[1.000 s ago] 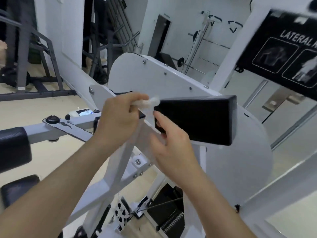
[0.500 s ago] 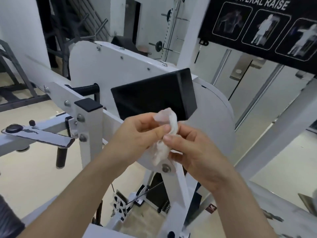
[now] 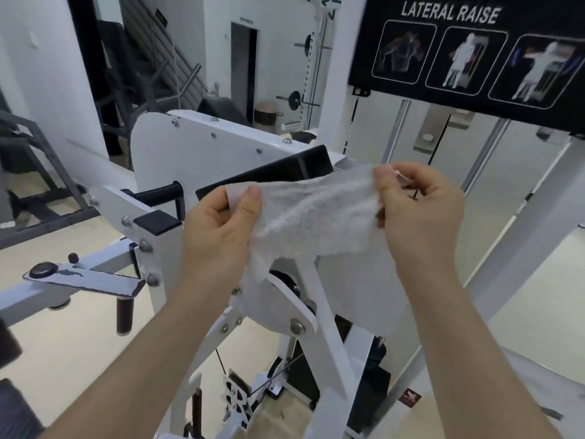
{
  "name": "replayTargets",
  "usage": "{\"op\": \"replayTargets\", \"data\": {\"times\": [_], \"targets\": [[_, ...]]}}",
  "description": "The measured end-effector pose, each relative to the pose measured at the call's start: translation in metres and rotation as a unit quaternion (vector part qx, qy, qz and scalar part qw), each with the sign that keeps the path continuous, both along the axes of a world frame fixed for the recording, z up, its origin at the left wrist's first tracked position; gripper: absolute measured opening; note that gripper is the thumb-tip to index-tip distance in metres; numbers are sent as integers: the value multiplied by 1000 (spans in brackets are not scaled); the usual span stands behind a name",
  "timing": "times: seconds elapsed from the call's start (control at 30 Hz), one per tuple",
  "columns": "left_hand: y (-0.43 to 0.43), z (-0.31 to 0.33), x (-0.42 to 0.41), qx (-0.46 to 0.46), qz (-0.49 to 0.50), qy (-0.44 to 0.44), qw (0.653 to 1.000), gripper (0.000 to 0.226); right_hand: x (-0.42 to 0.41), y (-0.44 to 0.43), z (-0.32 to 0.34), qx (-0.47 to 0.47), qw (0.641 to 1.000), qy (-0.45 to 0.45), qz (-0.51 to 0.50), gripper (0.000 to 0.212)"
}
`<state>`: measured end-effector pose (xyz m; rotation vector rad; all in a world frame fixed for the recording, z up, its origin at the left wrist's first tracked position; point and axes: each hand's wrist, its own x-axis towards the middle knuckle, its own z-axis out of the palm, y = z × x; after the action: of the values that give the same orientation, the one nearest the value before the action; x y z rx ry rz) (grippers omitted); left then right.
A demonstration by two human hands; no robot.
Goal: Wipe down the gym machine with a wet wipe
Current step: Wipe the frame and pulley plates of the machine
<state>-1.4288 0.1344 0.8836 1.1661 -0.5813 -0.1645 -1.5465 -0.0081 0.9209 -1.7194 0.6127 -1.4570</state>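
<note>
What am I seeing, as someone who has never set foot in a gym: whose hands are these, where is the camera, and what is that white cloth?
This is a single view from a camera worn on a person's head, looking forward and down, so both bare arms reach in from the bottom. The left hand and right hand each pinch one end of a white wet wipe, holding it spread between them. Behind it stands a white-painted gym machine with a black pad and a ribbed black handle. The black sign at upper right reads LATERAL RAISE, which names the exercise.
</note>
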Motion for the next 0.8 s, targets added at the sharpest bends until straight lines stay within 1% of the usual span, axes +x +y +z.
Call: {"op": "replayTargets", "data": {"times": [0.03,0.07,0.13,0.2,0.23,0.3,0.4,0.47,0.5,0.53,0.57,0.63,0.67,0.7,0.73,0.77,0.8], "targets": [[-3,1,3,2,18,-13,1000,19,9,-2,2,-5,1000,-5,5,6],[-7,1,7,9,35,-26,999,22,18,-1,3,-16,1000,16,6,9],[-13,-1,13,28,59,-53,996,27,30,9,-6,-27,993,114,25,38],[-17,-4,19,44,82,-78,993,30,42,31,-23,-61,969,234,43,69],[-18,-6,21,54,94,-90,990,31,47,42,-31,-99,953,283,32,77],[-19,-8,26,68,105,-106,986,30,56,52,-39,-166,934,317,-13,84],[-21,-6,36,68,93,-114,987,29,68,44,-17,-200,929,310,-41,76],[-21,-2,44,80,112,-124,983,33,81,34,5,-227,919,320,-39,57],[-20,0,48,93,129,-134,978,36,88,28,17,-238,909,341,-35,46],[-19,2,53,111,149,-144,972,38,95,24,29,-236,894,381,-27,41],[-18,3,59,138,170,-157,963,38,99,23,42,-227,869,440,-10,40],[-15,2,73,212,194,-189,939,33,104,25,68,-215,792,570,36,43],[-13,2,78,235,209,-205,927,25,107,25,78,-218,755,616,55,48],[-11,3,81,235,237,-230,914,16,109,26,84,-221,734,638,75,52],[-8,7,81,200,276,-274,899,18,112,25,86,-219,736,634,96,52],[-6,12,78,146,300,-334,881,24,113,23,86,-212,758,605,120,46],[-8,17,74,91,294,-398,864,26,116,19,83,-198,796,555,140,38]]}}
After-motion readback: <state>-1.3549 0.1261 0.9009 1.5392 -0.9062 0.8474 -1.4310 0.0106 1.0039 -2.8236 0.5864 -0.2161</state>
